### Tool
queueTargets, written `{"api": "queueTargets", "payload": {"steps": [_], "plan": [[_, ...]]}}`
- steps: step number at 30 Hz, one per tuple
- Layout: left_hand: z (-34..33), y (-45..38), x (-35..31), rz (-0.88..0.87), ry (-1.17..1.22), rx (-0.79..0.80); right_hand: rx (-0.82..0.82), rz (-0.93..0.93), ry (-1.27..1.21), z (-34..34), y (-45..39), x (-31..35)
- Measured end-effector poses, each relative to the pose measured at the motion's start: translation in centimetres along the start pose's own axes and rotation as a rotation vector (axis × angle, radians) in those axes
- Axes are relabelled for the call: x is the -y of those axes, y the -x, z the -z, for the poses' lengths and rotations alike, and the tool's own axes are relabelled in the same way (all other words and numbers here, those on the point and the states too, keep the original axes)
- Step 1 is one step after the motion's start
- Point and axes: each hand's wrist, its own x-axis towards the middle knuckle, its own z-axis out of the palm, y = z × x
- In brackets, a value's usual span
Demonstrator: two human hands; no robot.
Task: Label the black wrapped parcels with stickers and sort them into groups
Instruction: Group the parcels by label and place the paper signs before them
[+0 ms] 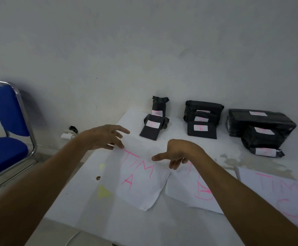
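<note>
Both hands are out over the table (pixel 84 201) and neither has hold of anything. My left hand (pixel 103 137) is spread loose, fingers relaxed, fingertips right at the top corner of the "TIM A" sheet (pixel 141 181); whether they touch the paper I can't tell. My right hand (pixel 176 153) hangs just beside it, wrist bent, forefinger pointing left across that same sheet, the other fingers drooping over the near edge of the "B" sheet (pixel 192 189). Just beyond the left hand, two parcels (pixel 154 124) sit against the wall, one upright behind, one leaning in front, each with a white sticker. Beyond the right hand, a stack of three parcels (pixel 202 119), all stickered. Further right of that, a third group (pixel 260 128): a long parcel at the back, two smaller ones in front, stickers on all. The "C" sheet (pixel 279 194) lies at the far right. Off to the left of my left arm stands a blue chair (pixel 4 125).
</note>
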Motion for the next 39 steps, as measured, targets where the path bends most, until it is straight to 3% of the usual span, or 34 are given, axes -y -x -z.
{"api": "queueTargets", "payload": {"steps": [7, 10, 13, 17, 24, 27, 29, 30, 34, 39], "plan": [[0.2, 1.2, 0.5, -0.193, 0.478, -0.115, -0.054, 0.048, -0.197, -0.3, 2.8, -1.1], [-0.3, 1.2, -0.2, -0.274, 0.645, -0.240, -0.095, 0.169, -0.510, 0.1, 4.3, -1.3], [-0.9, 1.1, -0.9, -0.356, 0.732, -0.332, -0.262, 0.305, -0.741, 0.8, 4.0, -1.3], [-1.2, 0.2, -1.1, -0.422, 0.693, -0.443, -0.482, 0.363, -0.662, 1.5, 3.2, -1.0], [-1.5, -2.4, -0.5, -0.397, 0.599, -0.590, -0.599, 0.423, -0.451, 1.4, 0.9, -1.0], [-2.4, -2.9, 0.0, -0.226, 0.287, -0.933, -0.638, 0.446, -0.471, 1.8, -0.4, -1.1], [-4.3, -2.6, 1.1, -0.251, 0.035, -1.062, -0.657, 0.460, -0.504, 2.2, -1.1, -1.2], [-5.5, -2.3, 1.9, -0.305, -0.067, -1.004, -0.660, 0.463, -0.528, 2.3, -1.5, -1.2], [-10.1, -1.2, 5.2, -0.542, -0.406, -0.482, -0.646, 0.454, -0.613, 2.6, -2.4, -1.6], [-13.4, -0.4, 7.4, -0.492, -0.789, -0.153, -0.631, 0.454, -0.659, 2.1, -2.7, -2.5]]}}
